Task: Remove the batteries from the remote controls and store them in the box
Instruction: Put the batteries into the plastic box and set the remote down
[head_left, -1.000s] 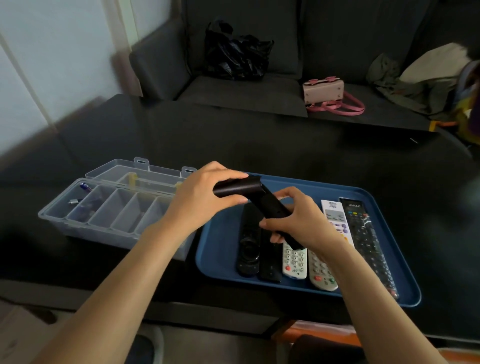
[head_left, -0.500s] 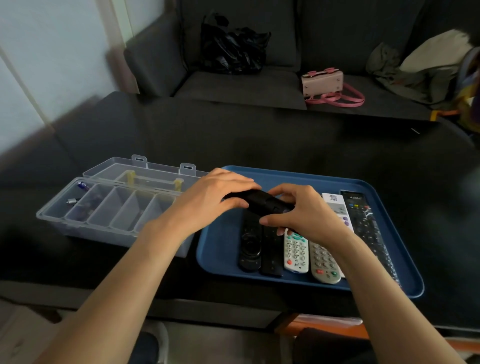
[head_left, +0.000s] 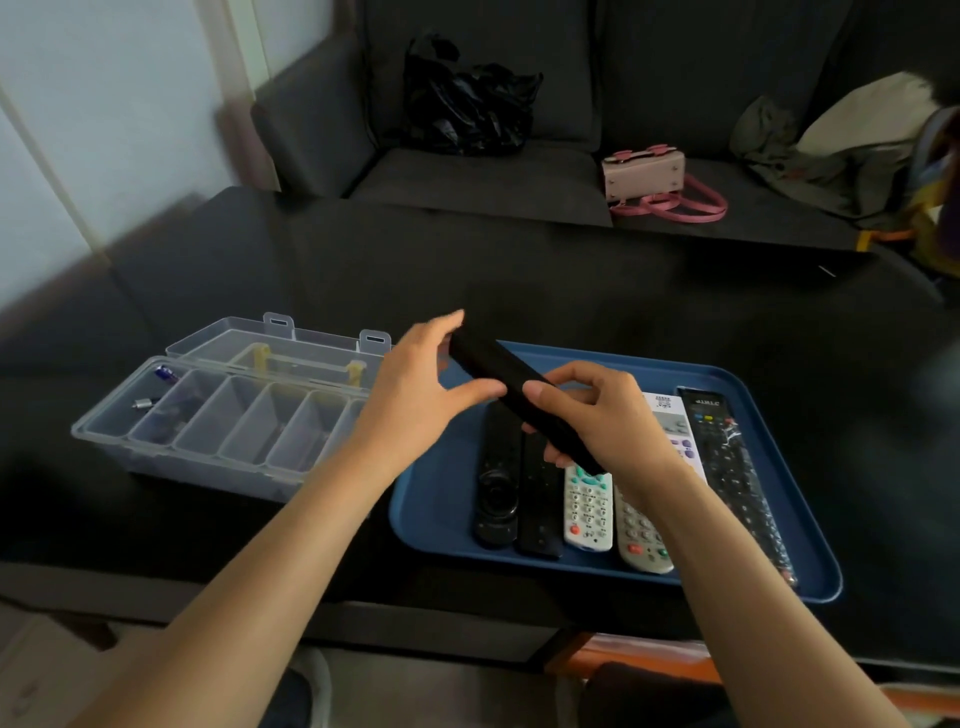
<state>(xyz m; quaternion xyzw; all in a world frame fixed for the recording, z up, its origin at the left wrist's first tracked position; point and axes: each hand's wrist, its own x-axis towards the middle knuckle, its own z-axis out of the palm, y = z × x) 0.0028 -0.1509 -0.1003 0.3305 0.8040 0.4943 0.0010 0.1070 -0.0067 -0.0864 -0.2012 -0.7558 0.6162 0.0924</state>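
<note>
A long black remote (head_left: 498, 371) is held tilted above the blue tray (head_left: 441, 499). My right hand (head_left: 597, 415) grips its near half. My left hand (head_left: 421, 384) pinches its far half between thumb and fingers. Several remotes lie side by side in the tray: two black ones (head_left: 496, 493), a white one (head_left: 587, 512), a grey one (head_left: 641, 540) and a long black one (head_left: 737, 467) at the right. The clear compartment box (head_left: 218, 421) stands open to the left of the tray, with batteries (head_left: 166, 374) in its leftmost compartment.
The box and tray rest on a black table (head_left: 519, 280). Behind it is a dark sofa with a black bag (head_left: 467, 104), a pink handbag (head_left: 649, 176) and clothes (head_left: 841, 150). The table's near edge runs just below the tray.
The held remote has risen off the tray row and tilted up again. My left hand has loosened from a full wrap over its far end to a pinch.
</note>
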